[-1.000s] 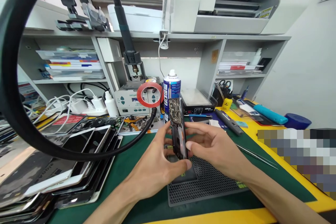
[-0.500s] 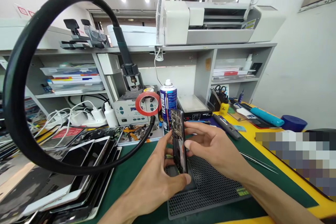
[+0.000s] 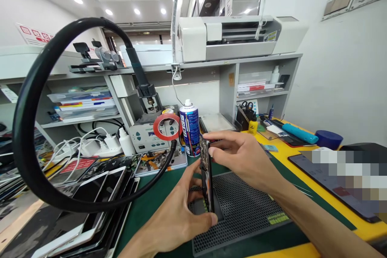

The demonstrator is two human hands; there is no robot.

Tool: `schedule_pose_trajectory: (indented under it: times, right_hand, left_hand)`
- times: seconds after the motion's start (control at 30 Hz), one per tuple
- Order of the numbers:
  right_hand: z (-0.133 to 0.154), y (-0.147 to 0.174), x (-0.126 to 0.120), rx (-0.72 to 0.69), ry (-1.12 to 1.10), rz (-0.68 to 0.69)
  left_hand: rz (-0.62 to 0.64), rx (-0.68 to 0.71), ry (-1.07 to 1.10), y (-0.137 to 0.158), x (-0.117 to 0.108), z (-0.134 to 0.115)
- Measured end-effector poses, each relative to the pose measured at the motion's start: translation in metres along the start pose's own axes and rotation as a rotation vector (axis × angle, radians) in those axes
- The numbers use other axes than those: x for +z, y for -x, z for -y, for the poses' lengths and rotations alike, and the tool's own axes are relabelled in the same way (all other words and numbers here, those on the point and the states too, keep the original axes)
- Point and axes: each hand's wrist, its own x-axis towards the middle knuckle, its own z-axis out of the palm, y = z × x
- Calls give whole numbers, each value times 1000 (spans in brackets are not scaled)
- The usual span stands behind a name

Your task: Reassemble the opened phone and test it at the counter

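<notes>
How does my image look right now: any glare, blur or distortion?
Head view: several ceiling lights burn to white. Head view: the shelf unit's sides splay, as with a wide lens. Head view: the opened phone stands nearly edge-on, its board too fine to read. Head view: a pixelated patch masks things at right.

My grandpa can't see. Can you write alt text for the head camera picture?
A person's left hand holds an upright, opened phone near the bottom while the right hand holds it near the top, its circuit board showing. Below is a dark honeycomb mat; behind are a blue spray can and a red tape roll.
</notes>
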Motion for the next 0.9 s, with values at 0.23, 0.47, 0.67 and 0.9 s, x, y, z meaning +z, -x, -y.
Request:
schedule_pose_trajectory:
  times: [0.23, 0.47, 0.67, 0.9]
  right_hand:
    - [1, 2, 1, -26, -1, -42]
    - [0, 6, 3, -20, 83, -60]
    - [-6, 6, 5, -14, 74, -43]
    - [-15, 13, 8, -14, 19, -24]
  left_hand:
    - [1, -3, -32, -2, -1, 1]
    - [-16, -23, -56, 0, 3, 0]
    - [-7, 13, -51, -2, 4, -3]
    - [-17, -5, -7, -2, 4, -1]
